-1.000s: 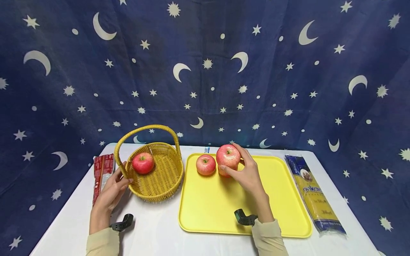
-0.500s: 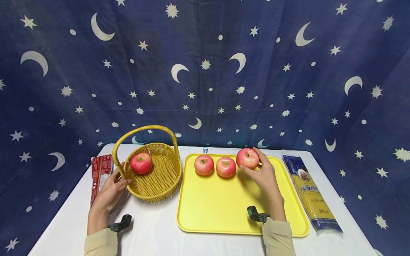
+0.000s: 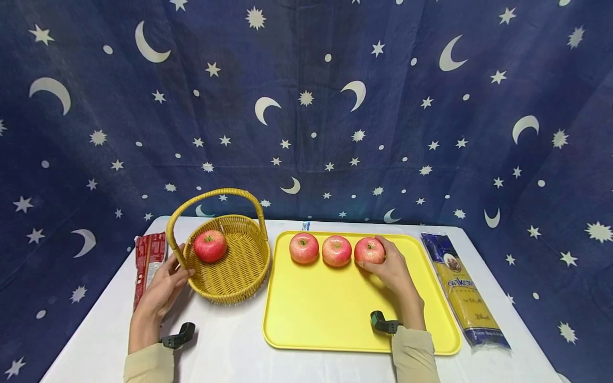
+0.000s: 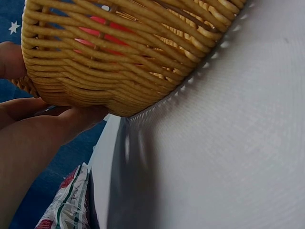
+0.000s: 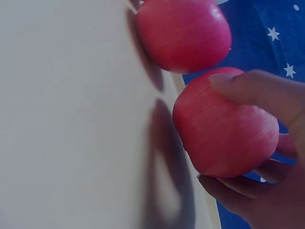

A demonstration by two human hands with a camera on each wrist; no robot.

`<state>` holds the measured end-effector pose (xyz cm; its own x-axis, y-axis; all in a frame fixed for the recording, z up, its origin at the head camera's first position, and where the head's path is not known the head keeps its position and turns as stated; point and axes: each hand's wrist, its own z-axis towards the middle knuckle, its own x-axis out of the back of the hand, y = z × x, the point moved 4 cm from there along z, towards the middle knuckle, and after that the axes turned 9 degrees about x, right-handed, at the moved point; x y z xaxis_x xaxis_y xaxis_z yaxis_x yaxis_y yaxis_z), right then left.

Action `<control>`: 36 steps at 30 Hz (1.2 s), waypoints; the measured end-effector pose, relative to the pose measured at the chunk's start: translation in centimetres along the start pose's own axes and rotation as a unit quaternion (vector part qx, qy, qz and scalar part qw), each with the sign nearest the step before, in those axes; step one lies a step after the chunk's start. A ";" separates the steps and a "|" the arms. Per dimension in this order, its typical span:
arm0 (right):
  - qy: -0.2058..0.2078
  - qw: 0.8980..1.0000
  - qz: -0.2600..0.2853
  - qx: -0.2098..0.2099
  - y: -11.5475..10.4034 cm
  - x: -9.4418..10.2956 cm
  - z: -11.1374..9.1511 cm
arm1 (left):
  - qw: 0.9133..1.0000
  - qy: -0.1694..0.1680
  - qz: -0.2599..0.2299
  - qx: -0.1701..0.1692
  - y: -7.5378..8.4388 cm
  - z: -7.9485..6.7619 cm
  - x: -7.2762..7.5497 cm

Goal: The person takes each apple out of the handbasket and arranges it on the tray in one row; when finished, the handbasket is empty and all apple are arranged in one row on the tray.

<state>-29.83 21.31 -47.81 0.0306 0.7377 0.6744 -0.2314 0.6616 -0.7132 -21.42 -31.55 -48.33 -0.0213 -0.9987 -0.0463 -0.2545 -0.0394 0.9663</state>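
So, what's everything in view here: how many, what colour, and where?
Table: 1, white, before the person
Backdrop: 1, blue with white moons and stars, behind the table
Tray: 1, yellow, on the table
Basket: 1, golden, left of the tray
Apples: 4, red, three along the tray's far side, one in the basket
Left packet: 1, red-and-white, left of the basket
Right packet: 1, blue-and-yellow, right of the tray
Small item: 1, blue-and-white, table's far edge, unidentifiable
Wrist cameras: 2, black, one per wrist
Sleeves: 2, beige, on the arms
Left hand: 1, bare, holding the basket's left side
Right hand: 1, bare, holding the rightmost apple
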 end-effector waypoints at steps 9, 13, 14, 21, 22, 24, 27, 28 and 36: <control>0.001 1.000 -0.001 -0.002 0.4 -0.2 0.1 | 1.000 0.005 0.011 0.012 0.0 -0.1 0.0; 0.004 1.000 0.003 -0.004 0.5 -0.2 0.2 | 1.000 0.008 0.014 0.013 0.0 -0.1 0.1; 0.004 1.000 0.005 -0.006 0.5 -0.3 0.2 | 1.000 0.009 0.014 0.014 0.0 -0.1 0.1; 0.007 0.999 0.023 -0.024 1.0 -0.3 0.1 | 1.000 0.008 0.011 0.014 0.0 -0.1 0.0; 0.005 0.999 0.024 -0.025 1.1 -0.3 0.1 | 1.000 0.007 0.010 0.013 0.0 -0.1 0.0; 0.001 0.999 0.028 -0.029 1.1 -0.3 0.1 | 1.000 0.006 0.009 0.011 -0.1 -0.1 0.0; -0.005 0.999 0.033 -0.034 1.1 -0.3 0.1 | 1.000 0.007 0.010 0.008 -0.1 -0.1 0.1; -0.006 0.999 0.034 -0.034 1.2 -0.3 0.1 | 1.000 0.007 0.010 0.007 -0.1 -0.1 0.1; 0.002 0.998 0.058 -0.027 0.5 0.4 0.0 | 1.000 0.009 0.013 0.005 -0.1 0.0 0.1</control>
<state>-29.92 21.92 -47.95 0.0105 0.8104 0.5858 -0.1809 0.5777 -0.7959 -21.44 -31.66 -48.40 -0.0104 -0.9998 -0.0169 -0.2633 -0.0135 0.9646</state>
